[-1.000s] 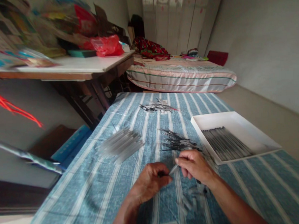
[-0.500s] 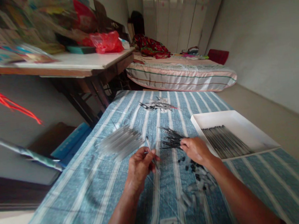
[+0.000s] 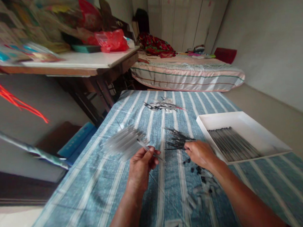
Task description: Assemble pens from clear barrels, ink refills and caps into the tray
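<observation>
My left hand pinches a translucent pen barrel between thumb and fingers, its upper end leaning left. Beyond it, a row of similar clear barrels lies on the cloth. My right hand has its fingers closed at the near right end of a pile of thin black pen refills; its fingertips are partly hidden. Small black plugs lie below that hand, partly behind the wrist. Clear pen caps, somewhat blurred, are scattered nearer to me.
A white open box on the right holds a row of dark-filled pens. Another heap of thin pen parts lies at the far end of the striped cloth. At left stands a cluttered white-topped table; a bed is behind.
The pen barrel in my left hand has swung from nearly upright to a clear leftward slant. My right hand stays at the refill pile. The whole view has shifted slightly.
</observation>
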Tool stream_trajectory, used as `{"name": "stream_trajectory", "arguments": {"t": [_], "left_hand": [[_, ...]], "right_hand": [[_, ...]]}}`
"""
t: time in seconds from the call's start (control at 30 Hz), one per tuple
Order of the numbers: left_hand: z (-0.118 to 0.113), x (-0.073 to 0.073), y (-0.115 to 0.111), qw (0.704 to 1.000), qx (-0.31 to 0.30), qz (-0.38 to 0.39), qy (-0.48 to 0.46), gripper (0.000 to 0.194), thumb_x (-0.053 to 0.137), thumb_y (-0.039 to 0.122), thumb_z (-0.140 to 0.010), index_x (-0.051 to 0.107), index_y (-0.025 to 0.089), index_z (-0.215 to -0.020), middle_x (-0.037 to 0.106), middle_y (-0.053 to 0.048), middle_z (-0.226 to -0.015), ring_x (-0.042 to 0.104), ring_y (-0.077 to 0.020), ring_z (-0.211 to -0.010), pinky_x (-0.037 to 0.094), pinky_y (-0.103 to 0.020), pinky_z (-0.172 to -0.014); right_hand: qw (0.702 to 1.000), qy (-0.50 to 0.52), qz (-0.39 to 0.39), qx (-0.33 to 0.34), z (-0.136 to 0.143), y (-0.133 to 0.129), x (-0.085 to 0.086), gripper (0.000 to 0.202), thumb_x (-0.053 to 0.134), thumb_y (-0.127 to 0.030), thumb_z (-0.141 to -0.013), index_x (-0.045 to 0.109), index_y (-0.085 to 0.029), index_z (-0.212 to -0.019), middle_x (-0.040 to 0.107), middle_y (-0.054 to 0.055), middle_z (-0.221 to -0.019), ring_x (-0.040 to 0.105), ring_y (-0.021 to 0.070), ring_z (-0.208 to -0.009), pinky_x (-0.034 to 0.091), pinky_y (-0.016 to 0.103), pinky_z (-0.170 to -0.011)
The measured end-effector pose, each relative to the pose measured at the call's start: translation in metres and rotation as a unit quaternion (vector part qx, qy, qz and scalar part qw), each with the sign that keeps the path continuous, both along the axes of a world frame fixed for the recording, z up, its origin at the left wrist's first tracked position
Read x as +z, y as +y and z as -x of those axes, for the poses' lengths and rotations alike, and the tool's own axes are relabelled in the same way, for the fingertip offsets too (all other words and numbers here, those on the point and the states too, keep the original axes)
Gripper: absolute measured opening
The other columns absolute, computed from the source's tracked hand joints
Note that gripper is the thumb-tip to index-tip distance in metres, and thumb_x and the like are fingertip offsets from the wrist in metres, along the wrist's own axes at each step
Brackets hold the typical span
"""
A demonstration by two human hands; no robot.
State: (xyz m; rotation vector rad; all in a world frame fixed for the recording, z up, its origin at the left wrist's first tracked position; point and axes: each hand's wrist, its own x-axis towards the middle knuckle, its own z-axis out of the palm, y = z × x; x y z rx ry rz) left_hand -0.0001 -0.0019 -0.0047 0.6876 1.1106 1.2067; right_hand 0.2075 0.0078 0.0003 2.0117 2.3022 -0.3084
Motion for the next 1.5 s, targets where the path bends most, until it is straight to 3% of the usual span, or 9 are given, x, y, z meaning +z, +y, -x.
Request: {"name": "stream_trajectory", "arguments": {"t": [0.23,0.4,0.63,0.8,0.87,0.97,1.07,1.3,1.5], "left_hand": [[0.001,0.001,0.002,0.999,0.022,0.017,-0.015,0.022,0.074,0.027,-0.059,0.061,0.013,-0.07,0.068,-0.002,-0.065,0.05,-0.0059,-0.043,0.035,-0.016,-0.042],[0.0,0.001,0.002,0.999,0.029,0.022,-0.004,0.023,0.076,0.03,-0.059,0.063,0.012,-0.064,0.066,-0.002,-0.061,0.048,-0.0052,-0.043,0.034,-0.016,-0.041],[-0.001,-0.005,0.003,1.0,0.009,0.017,0.0,0.025,0.078,0.031,-0.059,0.063,0.012,-0.064,0.065,-0.001,-0.058,0.049,-0.0044,-0.042,0.034,-0.014,-0.04],[-0.002,-0.003,0.001,0.999,-0.005,0.011,-0.046,0.022,0.078,0.027,-0.06,0.063,0.012,-0.066,0.066,-0.002,-0.059,0.053,-0.0065,-0.045,0.036,-0.015,-0.041],[-0.004,-0.001,-0.001,0.998,-0.015,0.005,-0.061,0.021,0.078,0.025,-0.06,0.062,0.012,-0.066,0.066,-0.002,-0.06,0.054,-0.0072,-0.046,0.036,-0.016,-0.041],[-0.007,0.001,-0.003,0.997,-0.035,-0.003,-0.067,0.021,0.077,0.026,-0.061,0.062,0.012,-0.065,0.066,-0.002,-0.06,0.053,-0.0069,-0.045,0.034,-0.016,-0.04],[-0.009,-0.001,-0.004,0.997,-0.05,-0.009,-0.059,0.021,0.077,0.027,-0.062,0.063,0.012,-0.064,0.066,-0.002,-0.059,0.052,-0.0064,-0.044,0.034,-0.017,-0.04],[-0.009,-0.008,-0.005,0.997,-0.065,-0.027,-0.043,0.02,0.075,0.028,-0.064,0.064,0.012,-0.064,0.065,-0.002,-0.058,0.051,-0.0069,-0.043,0.036,-0.018,-0.041],[-0.01,-0.008,-0.005,0.998,-0.065,-0.024,-0.015,0.02,0.075,0.028,-0.066,0.064,0.012,-0.064,0.063,-0.001,-0.053,0.052,-0.0079,-0.041,0.038,-0.018,-0.04]], "right_hand": [[0.999,0.034,0.001,-0.019,-0.018,0.005,0.004,0.016,0.053,-0.026,-0.084,0.068,-0.022,-0.085,0.071,0.003,-0.079,0.064,0.0174,-0.075,0.032,0.023,-0.059],[0.997,0.055,0.046,0.034,-0.034,-0.006,0.003,0.013,0.058,-0.021,-0.079,0.07,-0.022,-0.081,0.07,0.002,-0.074,0.064,0.0173,-0.072,0.033,0.023,-0.059],[0.995,0.024,0.059,0.077,-0.024,-0.015,0.002,0.01,0.061,-0.013,-0.072,0.068,-0.02,-0.069,0.07,0.005,-0.072,0.064,0.0212,-0.073,0.032,0.025,-0.058],[0.989,0.122,0.018,0.084,-0.02,-0.024,0.002,0.015,0.057,-0.019,-0.075,0.062,-0.018,-0.061,0.06,0.0,-0.056,0.056,0.0146,-0.057,0.029,0.023,-0.053],[0.968,0.239,0.023,0.073,-0.015,-0.033,0.0,0.019,0.052,-0.02,-0.078,0.06,-0.019,-0.061,0.057,-0.002,-0.054,0.053,0.012,-0.053,0.031,0.022,-0.052],[0.898,0.428,0.097,0.047,-0.001,-0.046,-0.006,0.015,0.049,-0.022,-0.079,0.06,-0.019,-0.069,0.061,-0.003,-0.062,0.055,0.011,-0.053,0.038,0.02,-0.051],[0.847,0.512,0.146,0.009,0.012,-0.052,-0.014,0.012,0.051,-0.023,-0.078,0.06,-0.018,-0.071,0.061,-0.002,-0.064,0.055,0.0107,-0.052,0.041,0.019,-0.049],[0.851,0.519,0.083,-0.012,0.023,-0.048,-0.018,0.015,0.054,-0.028,-0.078,0.063,-0.018,-0.073,0.058,-0.002,-0.058,0.05,0.01,-0.049,0.039,0.02,-0.048],[0.819,0.568,0.074,-0.021,0.036,-0.052,-0.024,0.019,0.049,-0.031,-0.083,0.06,-0.016,-0.082,0.058,-0.002,-0.06,0.052,0.0088,-0.047,0.041,0.019,-0.047]]}}
